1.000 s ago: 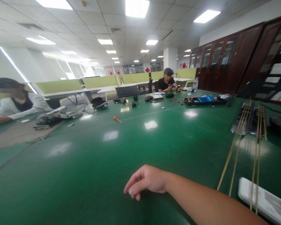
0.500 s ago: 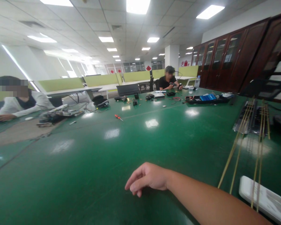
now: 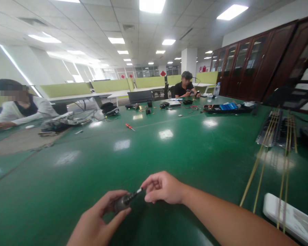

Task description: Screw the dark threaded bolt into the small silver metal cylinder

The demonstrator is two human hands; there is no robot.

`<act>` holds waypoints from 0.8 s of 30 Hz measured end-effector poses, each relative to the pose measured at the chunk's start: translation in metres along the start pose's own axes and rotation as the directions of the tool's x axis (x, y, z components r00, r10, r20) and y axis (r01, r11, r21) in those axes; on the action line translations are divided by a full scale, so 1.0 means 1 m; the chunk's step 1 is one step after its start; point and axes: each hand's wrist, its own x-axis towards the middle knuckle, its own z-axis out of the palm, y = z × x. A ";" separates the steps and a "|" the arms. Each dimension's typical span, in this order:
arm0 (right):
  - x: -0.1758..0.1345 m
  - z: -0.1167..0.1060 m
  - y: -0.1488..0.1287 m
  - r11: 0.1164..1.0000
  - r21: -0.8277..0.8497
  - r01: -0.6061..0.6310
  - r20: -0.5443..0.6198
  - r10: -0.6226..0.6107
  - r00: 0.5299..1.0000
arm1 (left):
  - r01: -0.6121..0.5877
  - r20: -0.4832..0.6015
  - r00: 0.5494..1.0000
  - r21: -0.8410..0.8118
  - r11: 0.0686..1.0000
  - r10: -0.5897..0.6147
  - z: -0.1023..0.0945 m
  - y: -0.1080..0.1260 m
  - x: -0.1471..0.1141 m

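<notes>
My left hand [image 3: 102,212] grips a small dark grey cylindrical piece with a narrow stem [image 3: 122,203] between thumb and fingers. The stem points up and to the right, and its end looks pale. What kind of piece it is I cannot make out. My right hand [image 3: 160,189] is just right of the stem, thumb and index finger apart, the other fingers loosely curled. Its index fingertip is at the stem's end; whether it touches I cannot tell. Both hands are above the green tabletop [image 3: 154,153].
A red screwdriver [image 3: 129,127] lies further back. To the right are long thin sticks [image 3: 256,174] and a white box-like object [image 3: 287,215]. A black tray with blue packets [image 3: 227,107] and small black parts [image 3: 148,111] lie at the far side. One person [image 3: 186,87] sits opposite, another [image 3: 23,106] at left.
My left hand has come into view from below, holding the grey cylindrical piece. My right hand has risen slightly and its thumb and index finger have spread further apart.
</notes>
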 end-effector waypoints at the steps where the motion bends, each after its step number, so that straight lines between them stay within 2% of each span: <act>1: -0.001 0.001 0.000 0.998 -0.058 0.026 -0.018 -0.027 0.999 | -0.009 0.048 0.999 -0.017 1.000 0.010 0.008 0.005 0.005; 3: -0.003 0.004 0.001 0.979 -0.193 0.058 -0.030 -0.065 0.997 | -0.034 0.081 0.996 -0.028 0.999 0.036 0.021 0.007 0.009; 5: -0.005 0.008 0.003 0.934 -0.346 0.092 -0.063 -0.121 0.991 | -0.077 0.068 0.995 -0.024 0.997 0.079 0.028 -0.001 0.007; 9: -0.007 0.015 0.005 0.852 -0.517 0.082 -0.086 -0.147 0.985 | -0.120 0.071 0.990 -0.051 0.991 0.124 0.031 -0.019 0.002; 17: -0.010 0.018 0.006 0.779 -0.626 0.041 -0.121 -0.149 0.982 | -0.098 0.164 0.980 -0.117 0.988 0.116 0.040 -0.020 0.002; 24: -0.011 0.020 0.005 0.734 -0.679 0.022 -0.116 -0.137 0.984 | -0.107 0.125 0.985 -0.075 0.991 0.116 0.040 -0.020 0.000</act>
